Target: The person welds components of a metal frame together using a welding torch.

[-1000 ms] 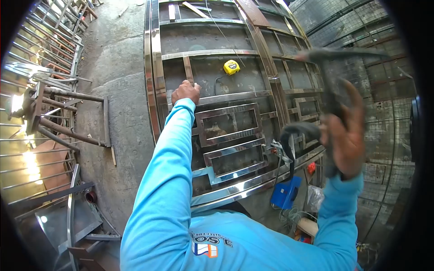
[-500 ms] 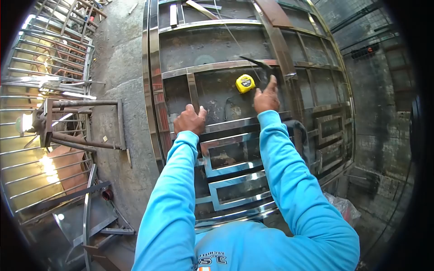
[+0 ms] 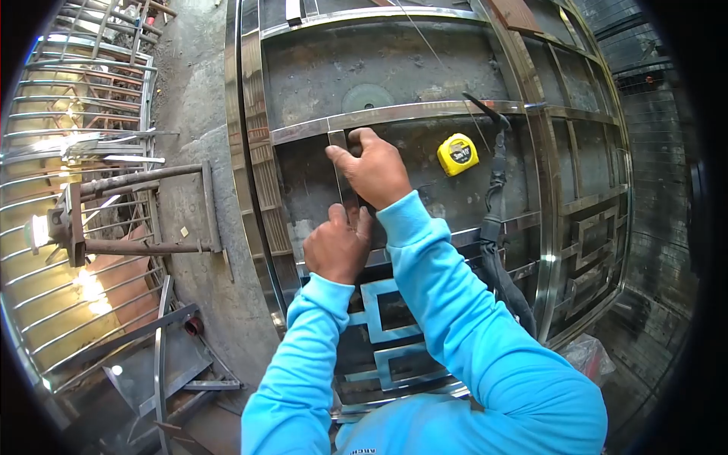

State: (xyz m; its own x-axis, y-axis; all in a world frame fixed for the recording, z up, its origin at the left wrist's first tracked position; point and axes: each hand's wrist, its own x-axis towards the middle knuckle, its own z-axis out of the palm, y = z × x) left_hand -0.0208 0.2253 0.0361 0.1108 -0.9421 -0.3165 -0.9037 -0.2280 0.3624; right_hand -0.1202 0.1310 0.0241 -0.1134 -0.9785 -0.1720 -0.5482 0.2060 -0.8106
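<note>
A short, shiny metal bar (image 3: 338, 161) stands between a crosswise frame member and the scroll-patterned part of a large metal frame (image 3: 402, 115). My right hand (image 3: 377, 168) is at the bar's upper part, thumb and fingers closed around it. Lower down, my left hand (image 3: 337, 246) closes on the same bar near its bottom end, which the fingers hide. Right of my hands, a yellow tape measure (image 3: 458, 155) lies on the dark surface inside the frame. Beyond it a black welding torch (image 3: 497, 144) rests across the frame, its cable running back beside my right sleeve.
At left, a rusty steel stand (image 3: 144, 246) is on the concrete floor beside a barred metal grille (image 3: 83, 292). Loose metal pieces (image 3: 171, 371) lie at lower left. A clear plastic bag (image 3: 590, 356) sits at lower right. A thin rod (image 3: 417, 30) lies across the frame's far part.
My right hand has left the welding torch, which now lies on the frame, and moved left to the metal bar. My left hand has shifted slightly along to the bar's lower end.
</note>
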